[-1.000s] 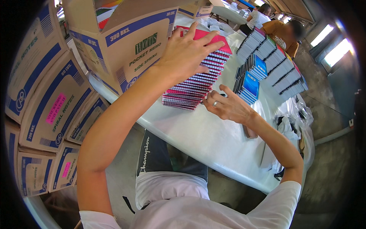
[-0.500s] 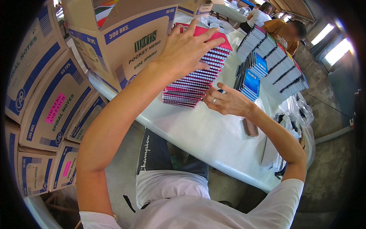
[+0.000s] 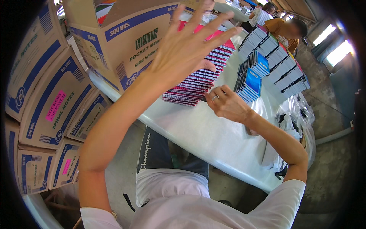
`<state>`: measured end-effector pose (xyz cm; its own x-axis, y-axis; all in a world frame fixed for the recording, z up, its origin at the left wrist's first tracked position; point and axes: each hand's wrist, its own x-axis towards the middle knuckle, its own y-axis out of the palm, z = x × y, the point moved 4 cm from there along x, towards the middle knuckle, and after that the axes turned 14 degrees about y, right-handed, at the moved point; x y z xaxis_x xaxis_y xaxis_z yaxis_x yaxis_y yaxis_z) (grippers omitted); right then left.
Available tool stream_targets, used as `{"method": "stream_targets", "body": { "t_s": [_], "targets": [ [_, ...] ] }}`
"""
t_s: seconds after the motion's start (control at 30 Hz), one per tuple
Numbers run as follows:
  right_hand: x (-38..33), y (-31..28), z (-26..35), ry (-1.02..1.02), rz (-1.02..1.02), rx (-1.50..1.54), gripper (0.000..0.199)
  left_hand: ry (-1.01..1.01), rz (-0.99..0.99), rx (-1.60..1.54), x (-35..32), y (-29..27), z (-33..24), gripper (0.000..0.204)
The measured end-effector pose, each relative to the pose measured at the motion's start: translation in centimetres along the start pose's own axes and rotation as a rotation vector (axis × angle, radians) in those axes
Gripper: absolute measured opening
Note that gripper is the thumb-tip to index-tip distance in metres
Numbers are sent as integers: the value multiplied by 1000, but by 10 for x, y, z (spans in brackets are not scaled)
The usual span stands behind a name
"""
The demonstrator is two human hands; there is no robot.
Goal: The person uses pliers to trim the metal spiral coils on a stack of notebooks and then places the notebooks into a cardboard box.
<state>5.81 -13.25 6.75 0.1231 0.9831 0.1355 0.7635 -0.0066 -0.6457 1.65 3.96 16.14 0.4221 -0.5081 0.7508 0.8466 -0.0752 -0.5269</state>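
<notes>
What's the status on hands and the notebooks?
Left hand raised, fingers spread, holding nothing. Right hand curled on table by the pink notebook stack. Blue stacks beside, apart; nothing blocking.

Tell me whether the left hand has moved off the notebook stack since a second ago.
Yes. The left hand has lifted off the pink notebook stack, fingers now spread above it.

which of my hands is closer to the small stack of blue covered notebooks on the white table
Right. The right hand rests on the white table just left of the blue-covered notebook stack. The left hand is spread open farther left, over the pink spiral notebooks.
</notes>
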Motion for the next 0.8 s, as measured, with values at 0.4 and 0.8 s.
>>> {"method": "stream_targets", "body": {
  "t_s": [0.4, 0.8],
  "targets": [
    [3, 0, -14, -128, -12, -92, 38, -1041, -155, -864, -187, 124, -63, 125],
    [7, 9, 4, 117, 188, 48, 8, -1009, -80, -873, -178, 125, -52, 102]
  ]
}}
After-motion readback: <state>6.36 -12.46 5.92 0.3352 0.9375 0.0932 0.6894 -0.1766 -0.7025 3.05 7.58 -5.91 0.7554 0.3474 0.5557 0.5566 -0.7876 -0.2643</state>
